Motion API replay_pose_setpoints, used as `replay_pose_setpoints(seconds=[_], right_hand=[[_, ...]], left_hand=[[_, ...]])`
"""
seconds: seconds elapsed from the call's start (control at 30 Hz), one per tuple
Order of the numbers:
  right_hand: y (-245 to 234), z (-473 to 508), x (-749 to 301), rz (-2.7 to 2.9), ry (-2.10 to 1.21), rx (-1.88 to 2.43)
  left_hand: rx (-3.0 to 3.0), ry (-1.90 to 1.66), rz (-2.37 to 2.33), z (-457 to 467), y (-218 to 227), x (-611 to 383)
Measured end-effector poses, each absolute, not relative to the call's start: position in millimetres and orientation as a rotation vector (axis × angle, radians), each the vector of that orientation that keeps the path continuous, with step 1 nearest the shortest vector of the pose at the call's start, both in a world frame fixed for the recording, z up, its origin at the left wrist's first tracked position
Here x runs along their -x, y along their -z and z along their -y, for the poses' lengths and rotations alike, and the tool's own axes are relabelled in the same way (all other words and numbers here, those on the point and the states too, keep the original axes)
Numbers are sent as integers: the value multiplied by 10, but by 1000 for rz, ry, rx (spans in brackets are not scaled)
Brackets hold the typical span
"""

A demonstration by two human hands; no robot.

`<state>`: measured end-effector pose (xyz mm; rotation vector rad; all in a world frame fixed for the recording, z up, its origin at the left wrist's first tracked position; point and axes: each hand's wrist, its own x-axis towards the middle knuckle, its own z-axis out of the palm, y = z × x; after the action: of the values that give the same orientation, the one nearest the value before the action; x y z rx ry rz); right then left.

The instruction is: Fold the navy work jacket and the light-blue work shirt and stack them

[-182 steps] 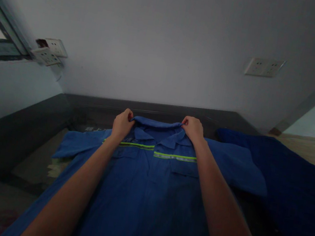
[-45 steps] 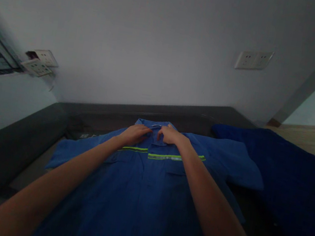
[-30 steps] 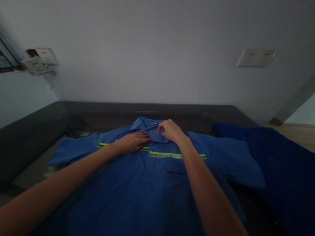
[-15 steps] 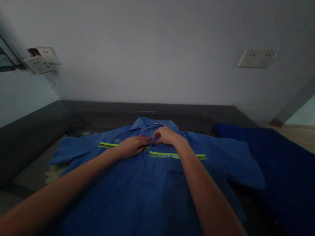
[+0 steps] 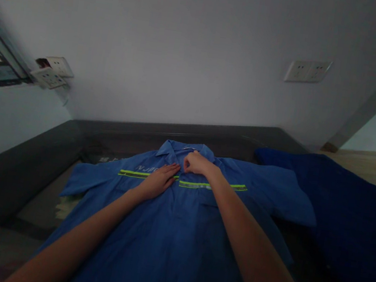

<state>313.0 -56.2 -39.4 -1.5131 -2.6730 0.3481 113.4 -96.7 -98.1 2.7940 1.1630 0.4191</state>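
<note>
A blue short-sleeved work shirt (image 5: 174, 233) with a yellow-green reflective stripe (image 5: 213, 185) across the chest lies face up on a dark surface, its collar (image 5: 173, 147) at the far end. My left hand (image 5: 159, 180) rests flat on the shirt's left chest with its fingers stretched out, the tips near the front placket. My right hand (image 5: 197, 163) is curled just below the collar, its fingers pinched on the shirt's front edge. Both forearms reach out over the shirt body.
A darker blue garment (image 5: 340, 206) lies spread to the right. A dark raised ledge (image 5: 175, 129) runs along the white wall at the back and left. Wall sockets (image 5: 308, 70) sit high on the right, more sockets (image 5: 52, 71) on the left by a window.
Both hands left the collar's ends and came to the shirt's middle. In the last second the left hand slid a little toward me and flattened; the right hand stayed pinched below the collar.
</note>
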Motion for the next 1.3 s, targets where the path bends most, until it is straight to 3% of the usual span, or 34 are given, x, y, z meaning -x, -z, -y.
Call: replay_pose_setpoints(seconds=[0.27, 0.57, 0.83, 1.0, 1.3], right_hand=[[398, 604, -3059, 2576, -242, 1465], [491, 666, -2967, 2486, -160, 1485], [322, 436, -3413, 2038, -88, 1769], [472, 256, -3741, 1830, -249, 2097], [674, 16, -3742, 1796, -226, 2119]], left_hand=[[-2774, -357, -1059, 973, 903, -1153], [-2558, -722, -1139, 1095, 800, -1215], [-2607, -540, -1286, 1264, 759, -1385], [-2712, -377, -1326, 1298, 844, -1388], [-2772, -436, -1278, 1211, 901, -1360]])
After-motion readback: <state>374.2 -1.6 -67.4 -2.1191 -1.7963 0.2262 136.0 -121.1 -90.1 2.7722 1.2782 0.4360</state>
